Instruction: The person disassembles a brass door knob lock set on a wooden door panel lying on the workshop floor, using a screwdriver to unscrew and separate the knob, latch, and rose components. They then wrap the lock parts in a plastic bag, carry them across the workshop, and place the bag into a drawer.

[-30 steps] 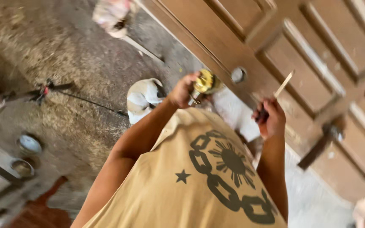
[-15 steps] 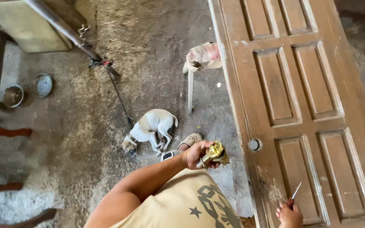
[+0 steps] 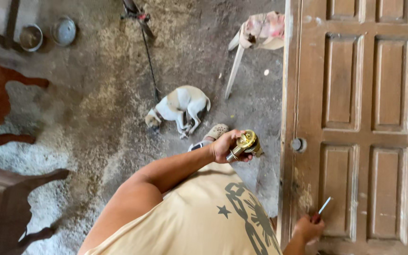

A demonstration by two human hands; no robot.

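My left hand (image 3: 224,145) grips a brass door knob set (image 3: 245,143), held out just left of the door's edge. A brown panelled wooden door (image 3: 355,94) fills the right side, with a round lock hole (image 3: 298,144) near its edge. My right hand (image 3: 308,229) is low at the bottom, against the door's lower panel, closed on a small screwdriver (image 3: 322,209) with a red handle and its thin blade pointing up. My tan printed shirt (image 3: 204,217) covers the lower middle.
A white and tan dog (image 3: 178,106) lies asleep on the dusty concrete floor, near my sandalled foot (image 3: 213,133). A wooden stool with cloth (image 3: 258,33) stands by the door. Two metal bowls (image 3: 48,34) sit top left; dark wooden furniture (image 3: 1,108) lines the left.
The view has swung so the door stands upright on the right. My left hand still holds the knob set; my right hand with the screwdriver stays low by the door.
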